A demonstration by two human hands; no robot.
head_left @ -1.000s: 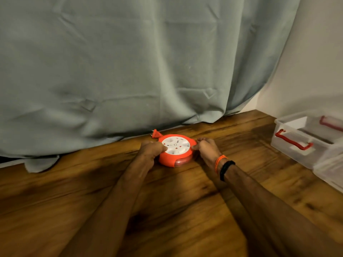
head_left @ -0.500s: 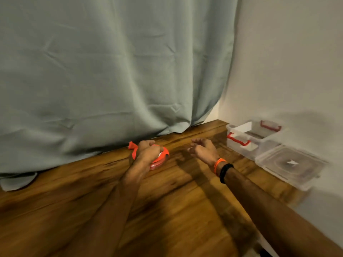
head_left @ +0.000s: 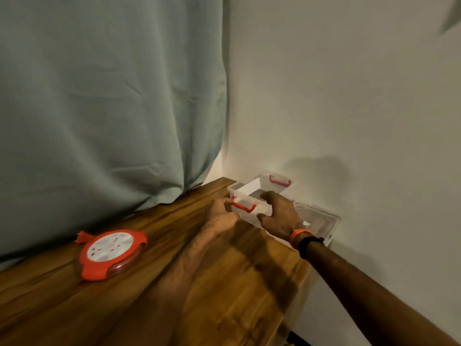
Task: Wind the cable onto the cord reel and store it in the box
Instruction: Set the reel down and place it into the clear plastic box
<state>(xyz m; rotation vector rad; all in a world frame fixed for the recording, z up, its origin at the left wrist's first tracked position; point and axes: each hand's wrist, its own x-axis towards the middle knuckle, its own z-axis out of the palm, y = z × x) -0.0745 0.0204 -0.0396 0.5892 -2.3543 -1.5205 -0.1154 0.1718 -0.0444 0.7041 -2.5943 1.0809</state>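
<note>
The reel point(head_left: 112, 254) lies flat on the counter point(head_left: 224, 295), white face up, close under the curtain point(head_left: 104, 101) and well apart from both hands. No loose cable shows around it, so the winding looks finished and the step in hand is the storing: fetching the box.

The box point(head_left: 252, 196), clear plastic with red handles, stands open at the far corner of the counter against the wall point(head_left: 349, 96). Its lid point(head_left: 321, 221) lies just beside it on the right. The left hand point(head_left: 222, 213) is at the box's near left end beside the front red handle, fingers bent toward the wall of the box; blur hides whether they actually clasp it, so its grip cannot be told. The right hand point(head_left: 279, 216) arches over the near right corner, thumb low on the front wall and fingers over the rim, a grip that appears clamped on the box. Two bands, orange and black, circle that wrist.

The next move likely calls for drawing the box nearer to the reel, or carrying the reel across, then lowering the reel in flat. The box looks light, so a pull by one corner could skew it or nudge the lid off the edge.
</note>
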